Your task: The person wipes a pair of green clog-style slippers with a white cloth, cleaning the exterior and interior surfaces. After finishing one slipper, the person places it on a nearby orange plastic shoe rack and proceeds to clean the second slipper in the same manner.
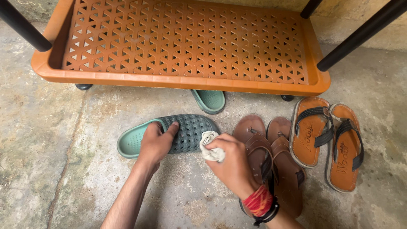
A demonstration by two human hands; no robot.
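Note:
A green perforated clog [186, 132] lies on its side on the concrete floor. My left hand [156, 144] grips it around the middle, thumb on the perforated upper. My right hand [231, 163] holds a crumpled white cloth [210, 148] pressed against the clog's toe end. A red band and dark bracelets circle my right wrist. The second green clog [210, 101] pokes out from under the orange shelf.
An orange lattice plastic shelf [186, 82] with black legs stands just beyond the clogs. A pair of brown sandals [275, 152] lies right of my right hand. Further right sit two tan flip-flops with black straps [326, 140].

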